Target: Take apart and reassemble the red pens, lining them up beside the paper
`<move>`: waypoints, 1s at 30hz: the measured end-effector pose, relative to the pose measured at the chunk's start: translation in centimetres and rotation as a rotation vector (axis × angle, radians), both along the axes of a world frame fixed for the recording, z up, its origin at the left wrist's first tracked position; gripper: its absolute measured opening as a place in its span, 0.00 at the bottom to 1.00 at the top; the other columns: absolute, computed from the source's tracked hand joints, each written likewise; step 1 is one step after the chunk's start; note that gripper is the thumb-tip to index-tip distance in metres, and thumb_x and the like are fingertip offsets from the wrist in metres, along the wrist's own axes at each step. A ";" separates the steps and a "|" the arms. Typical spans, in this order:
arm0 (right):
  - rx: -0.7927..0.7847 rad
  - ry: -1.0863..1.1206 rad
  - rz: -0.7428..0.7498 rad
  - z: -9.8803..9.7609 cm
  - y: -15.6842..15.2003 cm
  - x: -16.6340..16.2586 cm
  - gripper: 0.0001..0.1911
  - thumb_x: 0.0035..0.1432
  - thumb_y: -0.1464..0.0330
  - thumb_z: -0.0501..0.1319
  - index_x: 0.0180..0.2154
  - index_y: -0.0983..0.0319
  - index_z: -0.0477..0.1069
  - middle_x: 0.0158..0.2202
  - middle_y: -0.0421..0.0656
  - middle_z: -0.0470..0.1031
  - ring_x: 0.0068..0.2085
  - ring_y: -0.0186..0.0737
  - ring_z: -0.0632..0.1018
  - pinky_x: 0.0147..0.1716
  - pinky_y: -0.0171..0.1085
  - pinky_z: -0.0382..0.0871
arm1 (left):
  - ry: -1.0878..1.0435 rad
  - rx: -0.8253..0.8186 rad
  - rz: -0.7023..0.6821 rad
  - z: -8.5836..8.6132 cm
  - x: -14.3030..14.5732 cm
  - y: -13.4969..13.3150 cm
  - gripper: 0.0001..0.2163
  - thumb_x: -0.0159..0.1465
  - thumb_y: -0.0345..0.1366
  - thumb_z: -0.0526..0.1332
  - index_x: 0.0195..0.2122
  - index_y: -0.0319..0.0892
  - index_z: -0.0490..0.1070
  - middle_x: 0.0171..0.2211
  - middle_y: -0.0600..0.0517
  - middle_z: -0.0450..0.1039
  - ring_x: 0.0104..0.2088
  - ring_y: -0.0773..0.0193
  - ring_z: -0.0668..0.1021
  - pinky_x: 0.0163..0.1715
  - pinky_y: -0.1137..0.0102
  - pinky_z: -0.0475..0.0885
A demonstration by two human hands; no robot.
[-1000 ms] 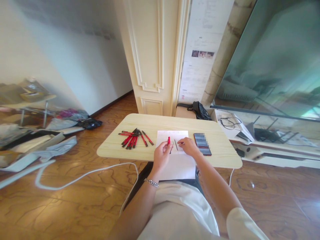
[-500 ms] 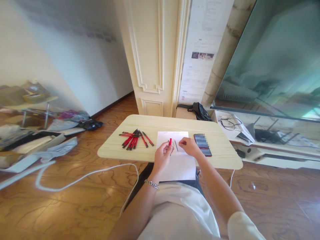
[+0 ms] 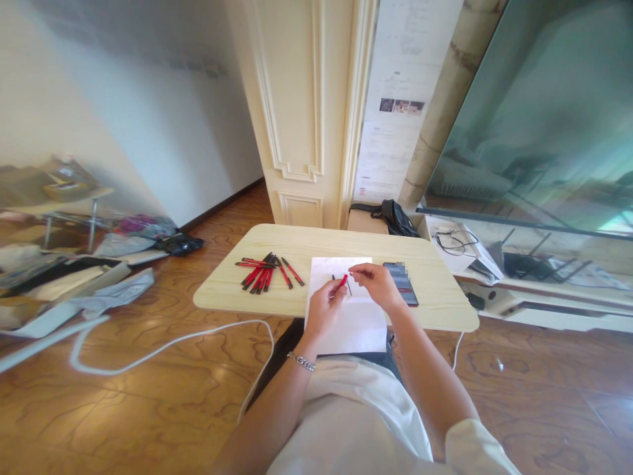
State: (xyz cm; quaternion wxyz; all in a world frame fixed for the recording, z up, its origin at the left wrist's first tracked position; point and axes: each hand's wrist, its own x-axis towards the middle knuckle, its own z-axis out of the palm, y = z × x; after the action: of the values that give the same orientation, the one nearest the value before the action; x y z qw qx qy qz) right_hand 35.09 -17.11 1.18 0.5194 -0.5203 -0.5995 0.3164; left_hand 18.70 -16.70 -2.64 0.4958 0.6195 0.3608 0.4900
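My left hand (image 3: 325, 305) is closed around a red pen barrel (image 3: 343, 280), whose end sticks up past the thumb. Close beside that end is my right hand (image 3: 376, 284), thumb and forefinger pinched together; whatever lies between them is too small to make out. Below both hands a white sheet of paper (image 3: 353, 330) rests on the table. A thin dark stick (image 3: 349, 287), like a pen refill, lies on the paper between the hands. To the left is a loose pile of several red and black pens (image 3: 260, 274).
The light wooden table (image 3: 222, 290) has rounded corners. A phone (image 3: 403, 284) lies right of the paper, near my right forearm. Beyond the table's far edge sits a black bag (image 3: 398, 218). A white cable (image 3: 173, 343) curves over the floor at left.
My right hand has moved slightly up and left, closer to the red barrel. The barrel in my left hand has tilted to the right. The pen pile is unchanged.
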 end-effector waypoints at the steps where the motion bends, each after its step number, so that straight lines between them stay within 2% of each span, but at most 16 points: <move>1: 0.003 -0.037 -0.003 0.2 -0.1 -0.1 0.14 0.53 0.63 0.61 0.39 0.63 0.77 0.32 0.43 0.78 0.31 0.35 0.73 0.31 0.35 0.68 | 0.003 0.004 0.005 0.1 0.0 -0.1 0.17 0.61 0.46 0.60 0.46 0.42 0.74 0.38 0.48 0.78 0.38 0.59 0.79 0.42 0.66 0.72; 7: 0.091 -0.264 0.007 1.6 -0.9 -0.3 0.11 0.58 0.68 0.57 0.39 0.59 0.78 0.39 0.44 0.78 0.41 0.38 0.76 0.41 0.35 0.67 | 0.049 0.066 0.017 0.2 -0.3 -0.2 0.16 0.62 0.44 0.60 0.47 0.43 0.74 0.42 0.47 0.77 0.40 0.58 0.78 0.43 0.66 0.72; 11: 0.113 -0.368 0.023 2.3 -1.2 -0.5 0.11 0.58 0.70 0.57 0.39 0.58 0.78 0.40 0.43 0.77 0.42 0.37 0.76 0.43 0.35 0.67 | 0.075 0.083 0.038 0.1 -0.3 -0.3 0.15 0.62 0.44 0.59 0.47 0.43 0.74 0.41 0.47 0.77 0.40 0.58 0.78 0.43 0.65 0.72; 15: 0.029 -0.394 0.029 2.9 -1.3 -0.7 0.11 0.58 0.69 0.59 0.41 0.59 0.77 0.39 0.43 0.78 0.39 0.37 0.76 0.41 0.35 0.68 | 0.111 0.109 0.059 0.2 -0.4 -0.5 0.14 0.62 0.43 0.59 0.46 0.43 0.75 0.40 0.47 0.78 0.39 0.58 0.78 0.42 0.65 0.72; 19: -0.029 -0.377 0.042 3.1 -1.0 -0.6 0.09 0.56 0.67 0.61 0.36 0.60 0.78 0.38 0.44 0.79 0.39 0.39 0.77 0.40 0.36 0.68 | 0.092 0.099 0.044 0.5 -0.4 -0.7 0.14 0.62 0.43 0.59 0.45 0.44 0.75 0.40 0.47 0.78 0.38 0.58 0.79 0.41 0.66 0.72; 22: -0.019 -0.306 0.073 2.3 -0.3 0.0 0.12 0.56 0.64 0.59 0.39 0.60 0.77 0.38 0.44 0.78 0.38 0.39 0.77 0.39 0.35 0.69 | 0.060 0.064 0.021 0.5 -0.4 -0.6 0.14 0.62 0.44 0.59 0.45 0.44 0.74 0.39 0.48 0.78 0.38 0.58 0.79 0.40 0.67 0.72; 25: -0.062 -0.274 -0.021 0.7 1.0 0.8 0.15 0.57 0.64 0.57 0.42 0.62 0.76 0.34 0.44 0.78 0.34 0.38 0.77 0.35 0.35 0.69 | 0.023 0.021 0.024 0.5 -0.6 -0.3 0.15 0.61 0.46 0.60 0.44 0.43 0.74 0.39 0.47 0.78 0.39 0.58 0.79 0.41 0.67 0.72; 27: -0.117 -0.382 -0.124 -0.7 1.9 1.1 0.12 0.56 0.65 0.58 0.40 0.62 0.76 0.35 0.44 0.79 0.36 0.39 0.77 0.37 0.35 0.68 | -0.004 -0.003 0.032 0.5 -0.8 -0.1 0.16 0.60 0.47 0.61 0.44 0.42 0.73 0.39 0.46 0.78 0.40 0.57 0.79 0.42 0.66 0.72; 30: -0.250 -0.614 -0.181 -2.3 3.1 0.9 0.10 0.55 0.66 0.59 0.35 0.61 0.77 0.36 0.46 0.79 0.39 0.41 0.77 0.40 0.35 0.66 | -0.035 -0.015 0.046 0.4 -1.0 0.0 0.17 0.60 0.48 0.61 0.45 0.41 0.73 0.39 0.45 0.78 0.41 0.57 0.79 0.42 0.67 0.73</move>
State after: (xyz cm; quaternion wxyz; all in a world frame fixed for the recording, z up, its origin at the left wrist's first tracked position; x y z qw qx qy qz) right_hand 35.97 -14.02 -1.08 0.2728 -0.7019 -0.6360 0.1685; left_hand 17.71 -16.66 -2.19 0.4953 0.5986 0.3701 0.5093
